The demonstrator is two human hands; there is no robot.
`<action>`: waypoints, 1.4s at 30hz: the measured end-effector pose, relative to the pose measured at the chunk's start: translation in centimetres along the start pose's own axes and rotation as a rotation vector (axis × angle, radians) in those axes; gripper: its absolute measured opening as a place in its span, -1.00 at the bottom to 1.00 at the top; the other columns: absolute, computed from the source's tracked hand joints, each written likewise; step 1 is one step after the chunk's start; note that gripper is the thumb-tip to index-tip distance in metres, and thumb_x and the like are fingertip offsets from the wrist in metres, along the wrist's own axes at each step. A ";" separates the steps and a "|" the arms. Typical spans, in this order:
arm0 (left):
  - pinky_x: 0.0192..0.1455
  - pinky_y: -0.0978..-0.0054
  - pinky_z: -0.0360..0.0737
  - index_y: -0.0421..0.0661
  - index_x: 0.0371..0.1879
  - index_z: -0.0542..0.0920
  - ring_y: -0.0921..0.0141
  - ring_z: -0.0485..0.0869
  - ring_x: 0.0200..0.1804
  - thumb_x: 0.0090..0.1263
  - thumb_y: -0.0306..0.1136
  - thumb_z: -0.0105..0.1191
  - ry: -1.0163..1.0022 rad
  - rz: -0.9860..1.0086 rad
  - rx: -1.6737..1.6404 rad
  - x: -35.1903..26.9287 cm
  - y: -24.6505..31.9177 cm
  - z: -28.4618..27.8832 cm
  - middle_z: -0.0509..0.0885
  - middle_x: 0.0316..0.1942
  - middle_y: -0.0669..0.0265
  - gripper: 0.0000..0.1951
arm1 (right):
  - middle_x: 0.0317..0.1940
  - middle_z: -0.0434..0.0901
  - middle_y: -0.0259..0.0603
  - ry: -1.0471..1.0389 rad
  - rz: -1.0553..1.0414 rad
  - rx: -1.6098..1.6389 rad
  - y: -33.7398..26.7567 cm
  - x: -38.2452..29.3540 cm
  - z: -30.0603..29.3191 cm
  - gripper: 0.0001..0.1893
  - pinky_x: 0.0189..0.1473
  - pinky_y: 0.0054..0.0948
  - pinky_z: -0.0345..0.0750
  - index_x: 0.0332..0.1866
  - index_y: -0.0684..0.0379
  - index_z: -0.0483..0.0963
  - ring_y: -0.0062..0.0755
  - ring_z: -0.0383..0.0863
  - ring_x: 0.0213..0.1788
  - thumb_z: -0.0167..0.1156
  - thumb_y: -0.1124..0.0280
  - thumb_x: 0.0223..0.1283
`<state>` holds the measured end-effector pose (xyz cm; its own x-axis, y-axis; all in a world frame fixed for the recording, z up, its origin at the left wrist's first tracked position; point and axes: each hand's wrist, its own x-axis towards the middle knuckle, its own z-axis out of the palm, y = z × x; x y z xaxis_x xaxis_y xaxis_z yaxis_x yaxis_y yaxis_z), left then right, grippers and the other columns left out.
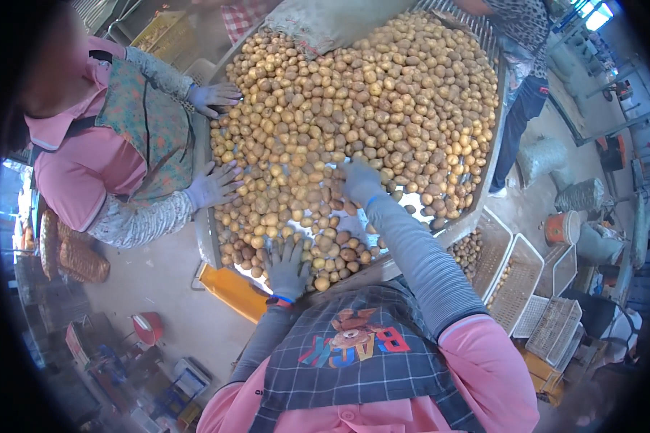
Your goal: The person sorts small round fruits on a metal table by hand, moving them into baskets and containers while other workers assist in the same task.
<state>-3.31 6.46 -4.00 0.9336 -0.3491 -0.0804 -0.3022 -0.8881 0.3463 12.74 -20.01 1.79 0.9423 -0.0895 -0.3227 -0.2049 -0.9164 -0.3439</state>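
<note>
Small round potatoes [379, 103] cover a metal sorting table [455, 230] with raised edges. My left hand [287, 269], in a grey glove, lies spread with its palm down on potatoes at the near edge. Farther in, my right hand [360, 181], also gloved in grey, reaches into the middle of the heap; it is blurred, and its fingertips are partly lost among the potatoes, so a hold on any of them cannot be made out. Bright table surface shows between potatoes around both hands.
A co-worker's gloved hands [214, 185] rest at the table's left edge. Another person [520, 113] stands at the far right. A woven sack [309, 30] lies over the far edge. A yellow chute [233, 292] adjoins the near left corner; plastic crates [514, 281] stand at right.
</note>
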 end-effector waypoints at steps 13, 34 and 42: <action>0.56 -0.22 -0.25 0.10 0.37 0.48 -0.02 0.09 0.57 0.27 -0.21 0.20 0.171 -0.361 -0.230 -3.2 -2.4 2.1 0.12 0.59 0.14 -0.39 | 0.00 0.63 -0.07 -0.025 -0.153 0.385 -7.4 5.8 0.4 -0.62 0.04 -0.15 0.60 -0.02 0.06 0.56 0.00 0.68 0.00 0.21 0.03 0.21; 0.53 -0.09 0.01 -0.01 0.16 0.60 0.07 0.35 0.41 0.19 -0.31 0.13 0.113 0.033 -0.388 0.0 1.4 -1.6 0.47 0.35 0.17 -0.52 | 0.22 0.50 -0.11 1.033 0.804 0.749 53.1 -47.7 3.0 -0.59 0.19 -0.25 0.50 0.35 0.13 0.39 -0.17 0.55 0.11 -0.02 0.28 0.48; 0.48 -0.09 0.19 0.11 -0.05 0.67 0.09 0.43 0.32 0.08 -0.31 0.29 -0.027 0.429 -0.075 -3.6 -1.1 -2.7 0.53 0.26 0.23 -0.62 | -0.03 0.67 -0.11 0.279 0.089 0.706 17.3 -23.3 2.4 -0.64 0.13 -0.43 0.54 0.14 0.33 0.55 -0.35 0.65 0.04 0.24 0.47 0.25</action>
<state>-5.83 9.50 -1.61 0.7211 -0.6901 0.0614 -0.6457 -0.6373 0.4207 -13.35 -32.86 1.24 0.9272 -0.3322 -0.1729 -0.3152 -0.4431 -0.8392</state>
